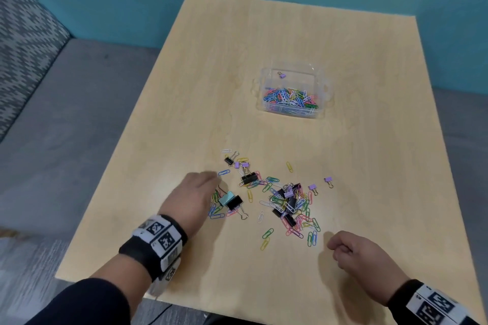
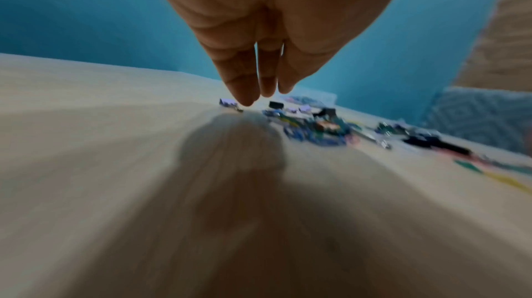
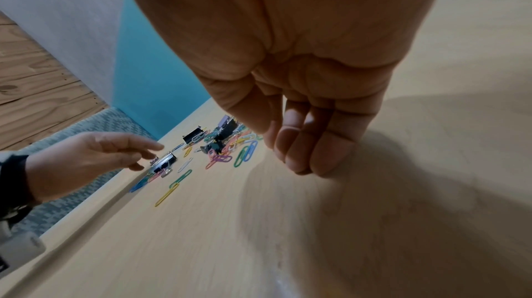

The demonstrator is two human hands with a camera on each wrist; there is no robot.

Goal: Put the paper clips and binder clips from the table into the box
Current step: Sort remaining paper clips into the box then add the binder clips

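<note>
A clear plastic box point(image 1: 325, 87) stands at the middle right of the table, holding many coloured paper clips point(image 1: 290, 97) and one purple binder clip point(image 1: 282, 75). Nearer me, a loose pile of paper clips and binder clips point(image 1: 287, 200) lies on the wood. My left hand point(image 1: 203, 182) reaches with straight fingers point(image 2: 244, 89) to the pile's left edge, just above a teal and a black binder clip point(image 1: 229, 200), and holds nothing. My right hand point(image 1: 340, 245) hovers by the pile's near right edge with its fingers point(image 3: 310, 150) curled into the palm; nothing shows in it.
The light wood table point(image 1: 317, 34) ends at a teal wall at the back. A grey bench with a patterned backrest point(image 1: 29, 42) runs along the left. Single clips lie scattered around the pile, some close to the right hand point(image 1: 311, 237).
</note>
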